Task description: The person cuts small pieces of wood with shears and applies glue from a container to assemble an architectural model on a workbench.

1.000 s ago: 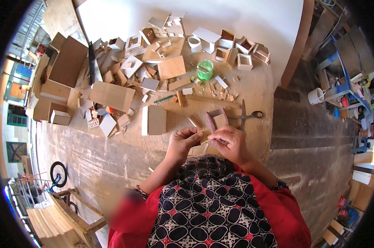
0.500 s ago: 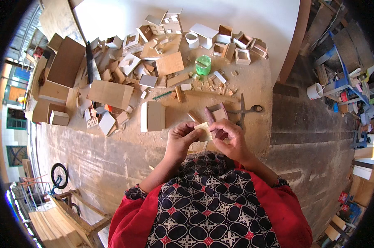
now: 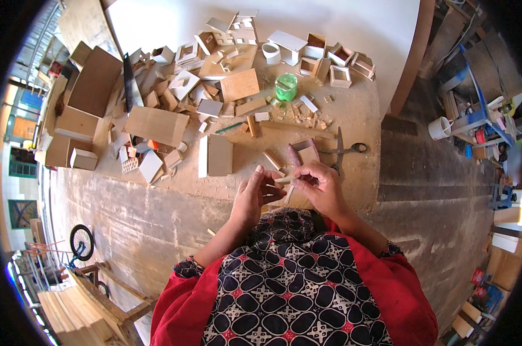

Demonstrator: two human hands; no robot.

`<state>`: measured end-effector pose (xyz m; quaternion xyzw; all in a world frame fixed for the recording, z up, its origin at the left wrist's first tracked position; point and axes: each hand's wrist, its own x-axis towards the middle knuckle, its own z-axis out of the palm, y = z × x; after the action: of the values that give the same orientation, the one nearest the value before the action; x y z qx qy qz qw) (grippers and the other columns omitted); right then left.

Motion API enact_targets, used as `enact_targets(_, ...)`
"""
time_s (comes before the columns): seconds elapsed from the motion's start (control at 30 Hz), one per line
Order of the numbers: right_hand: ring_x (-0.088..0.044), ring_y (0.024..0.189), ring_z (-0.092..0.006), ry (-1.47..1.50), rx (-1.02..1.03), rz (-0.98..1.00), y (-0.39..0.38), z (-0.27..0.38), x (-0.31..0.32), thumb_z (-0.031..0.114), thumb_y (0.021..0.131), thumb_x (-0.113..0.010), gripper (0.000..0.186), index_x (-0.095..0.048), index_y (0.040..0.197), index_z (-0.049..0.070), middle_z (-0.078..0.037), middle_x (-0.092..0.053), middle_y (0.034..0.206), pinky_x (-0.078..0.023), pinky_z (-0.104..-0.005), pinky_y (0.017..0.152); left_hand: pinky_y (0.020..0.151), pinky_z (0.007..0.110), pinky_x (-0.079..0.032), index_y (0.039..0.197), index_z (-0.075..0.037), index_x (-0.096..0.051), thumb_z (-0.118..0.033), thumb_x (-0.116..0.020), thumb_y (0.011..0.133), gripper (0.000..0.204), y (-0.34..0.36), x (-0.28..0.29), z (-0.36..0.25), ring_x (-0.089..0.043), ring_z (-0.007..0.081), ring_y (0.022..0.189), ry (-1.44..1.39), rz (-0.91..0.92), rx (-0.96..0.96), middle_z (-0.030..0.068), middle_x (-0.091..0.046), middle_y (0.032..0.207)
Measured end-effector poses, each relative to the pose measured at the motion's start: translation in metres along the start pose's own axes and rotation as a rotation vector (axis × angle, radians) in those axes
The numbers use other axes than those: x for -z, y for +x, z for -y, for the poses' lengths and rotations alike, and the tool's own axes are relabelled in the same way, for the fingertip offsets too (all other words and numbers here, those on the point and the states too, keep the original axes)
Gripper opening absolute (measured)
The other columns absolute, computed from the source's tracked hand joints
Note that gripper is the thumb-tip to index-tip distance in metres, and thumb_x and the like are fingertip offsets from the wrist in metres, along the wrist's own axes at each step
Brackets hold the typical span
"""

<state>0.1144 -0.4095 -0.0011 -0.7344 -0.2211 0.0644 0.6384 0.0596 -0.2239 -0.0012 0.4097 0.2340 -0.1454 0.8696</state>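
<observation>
A small, pale yellowish, flat piece (image 3: 284, 180) is between my hands, turned nearly edge-on; its material is unclear. My right hand (image 3: 320, 183) pinches its right end between thumb and fingers. Close to the other end, my left hand (image 3: 256, 195) has its thumb raised apart from its bent fingers; the fingertips are near or against the piece. Just beyond my hands, a small box frame with a purplish edge (image 3: 307, 151) lies on the table. A short wooden stick (image 3: 272, 160) rests left of it. Dark scissors (image 3: 343, 150) lie open to its right.
On the worktable (image 3: 362, 121) stands a pale box (image 3: 216, 155), left of my hands. Farther back are a green translucent cup (image 3: 286, 87), a white cup (image 3: 271, 53), a green pencil-like stick (image 3: 229, 128) and piled wood offcuts. A bicycle wheel (image 3: 82, 243) shows at lower left.
The pale piece has turned from showing its broad face to nearly edge-on. My left thumb has lifted off it, while my right hand keeps its pinch.
</observation>
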Motion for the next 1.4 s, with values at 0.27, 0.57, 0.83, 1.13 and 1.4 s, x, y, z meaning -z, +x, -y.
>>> enact_targets(0.27, -0.064, 0.077, -0.0272, -0.215, 0.276, 0.065, -0.002, 0.004, 0.001, 0.000, 0.077, -0.067, 0.011, -0.066, 0.086, 0.006, -0.010, -0.061, 0.087, -0.051, -0.0344, 0.067, 0.072, 0.029, -0.053, 0.097, -0.001, -0.061, -0.014, -0.062, 0.089, 0.015, 0.002, 0.004, 0.009, -0.065, 0.0173, 0.076, 0.072, 0.051, 0.080, 0.0074, -0.066, 0.090)
enact_targets(0.57, -0.066, 0.066, -0.0222, -0.117, -0.149, 0.141, -0.008, 0.009, 0.004, 0.011, 0.082, -0.067, 0.015, -0.066, 0.089, -0.002, -0.015, -0.066, 0.079, -0.051, -0.0314, 0.061, 0.069, 0.026, -0.052, 0.092, -0.002, -0.062, -0.008, -0.064, 0.087, 0.008, 0.001, -0.002, 0.011, -0.063, 0.0131, 0.072, 0.309, 0.059, -0.135, 0.0042, -0.066, 0.082)
enact_targets(0.83, -0.055, 0.064, -0.0065, -0.059, -0.179, 0.103, -0.015, -0.012, -0.004, 0.012, 0.086, -0.064, 0.017, -0.065, 0.089, -0.005, -0.007, -0.066, 0.071, -0.046, -0.0254, 0.057, 0.072, 0.025, -0.051, 0.094, -0.002, -0.062, -0.011, -0.065, 0.088, 0.011, 0.004, 0.007, 0.021, -0.062, 0.0108, 0.075, 0.239, 0.020, -0.111, 0.0038, -0.066, 0.084)
enact_targets(1.13, -0.063, 0.072, -0.0103, -0.066, -0.251, 0.149, -0.010, -0.008, -0.004, 0.008, 0.082, -0.067, 0.018, -0.066, 0.092, -0.006, -0.014, -0.069, 0.078, -0.050, -0.0272, 0.063, 0.074, 0.030, -0.054, 0.094, -0.003, -0.059, -0.004, -0.064, 0.087, 0.009, 0.008, 0.011, 0.023, -0.066, 0.0163, 0.080, 0.182, 0.003, -0.107, 0.0080, -0.067, 0.090)
enact_targets(1.4, -0.062, 0.070, -0.0107, -0.080, -0.226, 0.108, -0.005, -0.014, -0.005, 0.010, 0.084, -0.065, 0.017, -0.065, 0.092, -0.005, -0.014, -0.068, 0.077, -0.049, -0.0278, 0.063, 0.075, 0.031, -0.055, 0.096, -0.003, -0.059, -0.004, -0.063, 0.086, 0.010, 0.011, 0.015, 0.019, -0.067, 0.0167, 0.080, 0.221, 0.050, -0.050, 0.0073, -0.067, 0.090)
